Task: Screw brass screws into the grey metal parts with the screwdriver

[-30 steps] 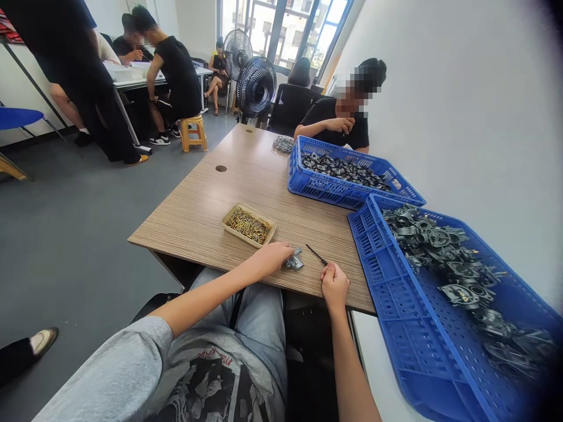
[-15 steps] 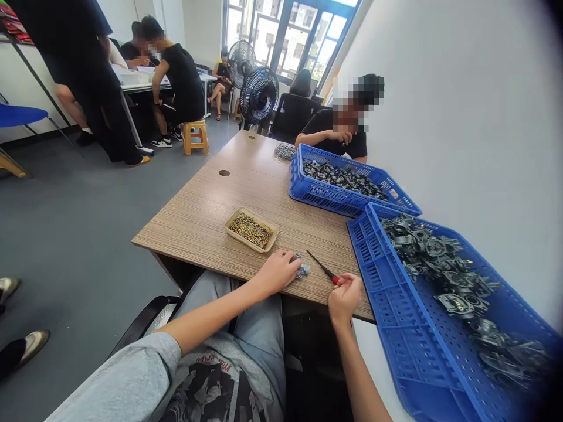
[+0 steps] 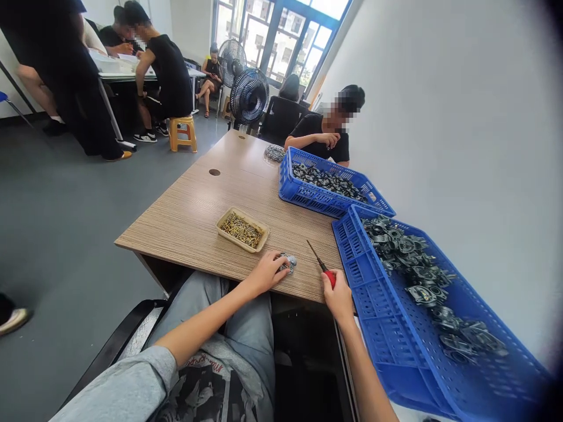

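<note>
Die-cast metal part (image 3: 288, 264), small and grey, lies on the wood-grain surface (image 3: 176, 240) near its edge, at the lower middle of the frame. Going left to right, a shallow tray (image 3: 244, 217) of brass screws (image 3: 241, 230) stands up and to the left of the part, apart from both hands. The left hand (image 3: 264, 273) reaches in from the lower left, its fingertips (image 3: 278, 259) touching the part's near side; they seem to steady it rather than pinch it, though the view cannot settle this. Just right of the part, the right hand (image 3: 338, 296) curls closed around a red-handled screwdriver (image 3: 329, 279), whose thin shaft points up and left, the tip near the part but not touching it. Farther right sit two blue plastic crates: the far one (image 3: 303, 196) holds dark metal parts (image 3: 328, 180), and the near one (image 3: 365, 310) holds grey castings (image 3: 409, 258).

The step in hand looks like driving screws into the part, and the next move would call for bringing the tip onto a screw head. The fingers cover part of the casting, and any screw in it is too small to make out. The right hand hides most of the handle.
</note>
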`<state>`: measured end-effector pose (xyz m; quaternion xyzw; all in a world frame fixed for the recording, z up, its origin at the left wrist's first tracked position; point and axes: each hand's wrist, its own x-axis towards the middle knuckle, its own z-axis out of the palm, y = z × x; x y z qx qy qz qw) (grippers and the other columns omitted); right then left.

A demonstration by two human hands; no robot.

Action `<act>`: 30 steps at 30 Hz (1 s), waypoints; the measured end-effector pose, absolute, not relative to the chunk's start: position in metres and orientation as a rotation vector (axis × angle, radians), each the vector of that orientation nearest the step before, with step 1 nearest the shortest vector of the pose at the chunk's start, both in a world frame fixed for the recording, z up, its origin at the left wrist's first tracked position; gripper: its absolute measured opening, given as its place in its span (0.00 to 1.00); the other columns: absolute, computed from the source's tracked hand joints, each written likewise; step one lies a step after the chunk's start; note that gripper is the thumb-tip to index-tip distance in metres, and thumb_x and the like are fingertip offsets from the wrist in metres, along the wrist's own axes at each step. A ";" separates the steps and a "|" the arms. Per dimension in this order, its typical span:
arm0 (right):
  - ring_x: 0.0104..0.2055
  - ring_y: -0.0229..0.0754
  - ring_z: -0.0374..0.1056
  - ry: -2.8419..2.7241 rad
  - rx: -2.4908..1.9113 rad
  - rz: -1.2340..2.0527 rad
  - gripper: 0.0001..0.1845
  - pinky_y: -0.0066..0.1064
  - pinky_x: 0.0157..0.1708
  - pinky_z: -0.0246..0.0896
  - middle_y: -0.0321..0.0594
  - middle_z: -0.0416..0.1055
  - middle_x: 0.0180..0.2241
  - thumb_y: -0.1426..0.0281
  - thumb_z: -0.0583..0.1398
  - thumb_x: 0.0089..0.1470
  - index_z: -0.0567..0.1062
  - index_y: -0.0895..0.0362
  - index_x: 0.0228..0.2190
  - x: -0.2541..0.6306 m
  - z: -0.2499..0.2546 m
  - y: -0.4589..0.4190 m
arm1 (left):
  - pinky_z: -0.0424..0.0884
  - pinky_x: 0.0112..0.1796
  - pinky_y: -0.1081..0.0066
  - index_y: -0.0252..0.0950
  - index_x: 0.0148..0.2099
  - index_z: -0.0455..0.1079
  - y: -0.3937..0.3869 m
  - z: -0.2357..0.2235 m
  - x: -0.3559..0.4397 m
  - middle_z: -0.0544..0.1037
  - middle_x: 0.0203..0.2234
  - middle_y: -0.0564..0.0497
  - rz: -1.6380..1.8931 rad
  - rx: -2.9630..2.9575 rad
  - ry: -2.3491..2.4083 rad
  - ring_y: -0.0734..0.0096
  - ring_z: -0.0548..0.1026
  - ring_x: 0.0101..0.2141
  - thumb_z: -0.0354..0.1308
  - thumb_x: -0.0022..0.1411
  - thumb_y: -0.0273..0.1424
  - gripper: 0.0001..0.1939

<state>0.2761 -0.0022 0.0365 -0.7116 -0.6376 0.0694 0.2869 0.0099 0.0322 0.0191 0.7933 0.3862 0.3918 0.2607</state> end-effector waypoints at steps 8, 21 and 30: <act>0.24 0.38 0.64 -1.745 -1.718 0.769 0.23 0.34 0.28 0.65 0.36 0.68 0.37 0.52 0.52 0.66 0.64 0.52 0.54 0.262 0.101 -0.069 | 0.68 0.55 0.59 0.39 0.50 0.72 0.030 0.011 0.005 0.72 0.47 0.44 1.156 2.045 1.020 0.57 0.69 0.51 0.57 0.70 0.34 0.09; 0.51 0.48 0.69 -2.032 -1.664 0.236 0.16 0.41 0.51 0.66 0.45 0.72 0.48 0.62 0.52 0.68 0.70 0.53 0.53 0.242 0.119 -0.098 | 0.68 0.56 0.59 0.40 0.50 0.73 0.029 0.009 0.004 0.72 0.48 0.44 1.185 2.020 0.987 0.58 0.70 0.52 0.56 0.70 0.33 0.10; 0.50 0.46 0.69 -2.137 -1.659 0.191 0.15 0.39 0.50 0.66 0.44 0.71 0.47 0.65 0.51 0.70 0.68 0.52 0.54 0.233 0.124 -0.093 | 0.68 0.56 0.60 0.39 0.50 0.73 0.030 0.009 0.005 0.72 0.48 0.44 1.198 2.017 0.993 0.59 0.70 0.52 0.56 0.69 0.32 0.09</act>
